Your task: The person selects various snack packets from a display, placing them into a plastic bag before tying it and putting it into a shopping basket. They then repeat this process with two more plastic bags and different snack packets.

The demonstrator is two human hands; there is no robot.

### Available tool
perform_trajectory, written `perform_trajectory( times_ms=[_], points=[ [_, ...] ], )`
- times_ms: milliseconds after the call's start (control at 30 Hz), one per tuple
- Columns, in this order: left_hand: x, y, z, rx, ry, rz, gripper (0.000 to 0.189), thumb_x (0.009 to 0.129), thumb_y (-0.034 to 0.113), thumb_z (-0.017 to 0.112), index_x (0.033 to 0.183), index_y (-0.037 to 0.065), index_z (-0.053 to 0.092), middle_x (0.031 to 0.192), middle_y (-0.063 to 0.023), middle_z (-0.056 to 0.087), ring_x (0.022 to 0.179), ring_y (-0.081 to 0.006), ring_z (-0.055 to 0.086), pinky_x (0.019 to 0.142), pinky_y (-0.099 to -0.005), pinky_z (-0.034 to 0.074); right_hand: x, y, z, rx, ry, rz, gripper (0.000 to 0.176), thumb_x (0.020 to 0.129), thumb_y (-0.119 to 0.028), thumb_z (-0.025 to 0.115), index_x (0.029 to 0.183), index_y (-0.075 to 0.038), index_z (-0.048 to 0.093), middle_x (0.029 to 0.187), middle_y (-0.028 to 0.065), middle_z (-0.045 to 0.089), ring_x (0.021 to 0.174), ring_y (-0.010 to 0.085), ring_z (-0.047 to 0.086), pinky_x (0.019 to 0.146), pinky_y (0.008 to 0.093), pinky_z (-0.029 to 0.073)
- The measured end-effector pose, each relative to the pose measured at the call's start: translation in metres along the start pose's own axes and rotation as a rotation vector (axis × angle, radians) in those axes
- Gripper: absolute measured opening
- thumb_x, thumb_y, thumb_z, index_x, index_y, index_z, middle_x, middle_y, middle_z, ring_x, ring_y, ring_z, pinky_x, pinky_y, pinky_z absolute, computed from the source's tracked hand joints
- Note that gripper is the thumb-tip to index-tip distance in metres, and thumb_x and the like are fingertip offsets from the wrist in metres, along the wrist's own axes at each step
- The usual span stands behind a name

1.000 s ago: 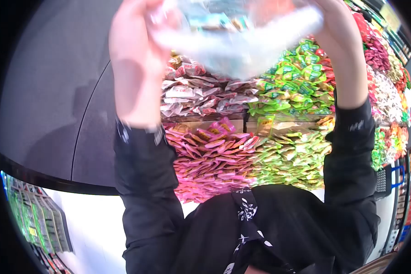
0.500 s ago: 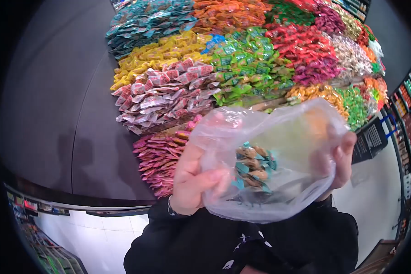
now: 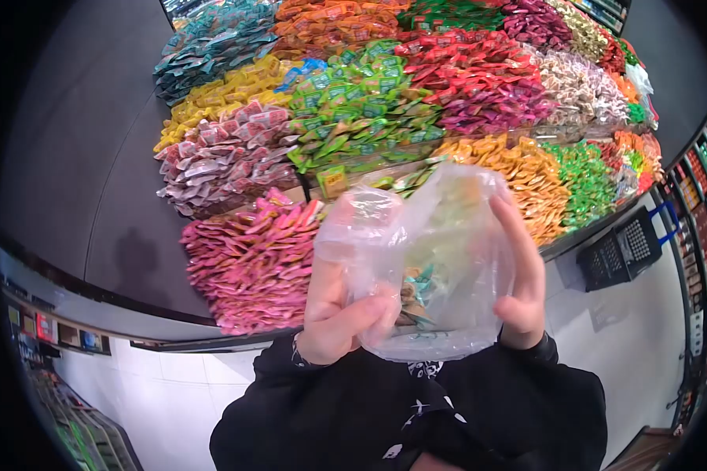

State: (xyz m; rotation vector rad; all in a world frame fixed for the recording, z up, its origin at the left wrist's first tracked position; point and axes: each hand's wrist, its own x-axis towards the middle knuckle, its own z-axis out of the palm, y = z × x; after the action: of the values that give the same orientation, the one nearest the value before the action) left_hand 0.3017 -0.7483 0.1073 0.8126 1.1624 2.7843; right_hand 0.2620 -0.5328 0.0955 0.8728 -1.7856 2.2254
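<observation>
A clear plastic bag [image 3: 456, 314] hangs between my two hands in front of my chest, its mouth facing up. Inside it lie several small teal-and-brown packets [image 3: 418, 294], partly blurred by the plastic. My left hand [image 3: 334, 310] grips the bag's left side, with the fingers behind or within the film and the thumb in front. On the right, my right hand [image 3: 522, 275] has its fingers and thumb spread apart against the outer side of the bag.
Beyond the bag is a display of wrapped packets in colour groups: pink [image 3: 251, 263], green [image 3: 353, 110], red [image 3: 479, 71] and orange [image 3: 518, 177]. A dark basket [image 3: 622, 247] with a blue handle stands at the right. Shelves [image 3: 703, 228] line the far right.
My hands have come closer together and the bag's mouth has narrowed. My right hand's fingers have spread. The view has shifted, showing more of the pink and orange packets and the basket.
</observation>
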Motion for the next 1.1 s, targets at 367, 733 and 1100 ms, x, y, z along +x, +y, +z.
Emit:
perform_trajectory(
  times_ms=[367,733,1100],
  points=[
    [0.039,-0.104,0.094,0.168,0.295,0.298,0.092,0.075,0.001,0.054,0.149,0.02,0.003,0.14,-0.0148,0.032,0.045,-0.0136,0.046,0.04,-0.0246,0.035,-0.015,-0.009,-0.13,-0.144,-0.426,0.502,0.08,0.082,-0.014,0.066,0.146,-0.005,0.019,0.115,0.0109,0.056,0.089,0.0122,0.057,0.067,0.0258,0.049],
    [0.081,-0.133,0.096,-0.039,0.088,0.172,0.093,0.079,-0.005,0.049,0.148,0.031,-0.003,0.146,-0.0138,0.026,0.042,-0.0099,0.042,0.038,-0.0224,0.034,0.005,0.001,-0.166,0.944,-0.218,0.702,0.064,0.086,0.002,0.049,0.143,-0.008,0.022,0.106,0.0125,0.056,0.095,0.022,0.06,0.088,0.0386,0.05],
    [0.121,-0.094,0.049,-0.167,0.152,0.19,0.094,0.078,-0.003,0.052,0.148,0.032,0.0,0.149,-0.0125,0.021,0.051,-0.007,0.046,0.04,-0.018,0.032,0.061,-0.006,-0.147,0.9,-0.121,0.621,0.063,0.085,-0.026,0.054,0.14,-0.009,0.028,0.077,0.0027,0.044,0.067,0.0119,0.043,0.058,0.0242,0.037]
  ],
)
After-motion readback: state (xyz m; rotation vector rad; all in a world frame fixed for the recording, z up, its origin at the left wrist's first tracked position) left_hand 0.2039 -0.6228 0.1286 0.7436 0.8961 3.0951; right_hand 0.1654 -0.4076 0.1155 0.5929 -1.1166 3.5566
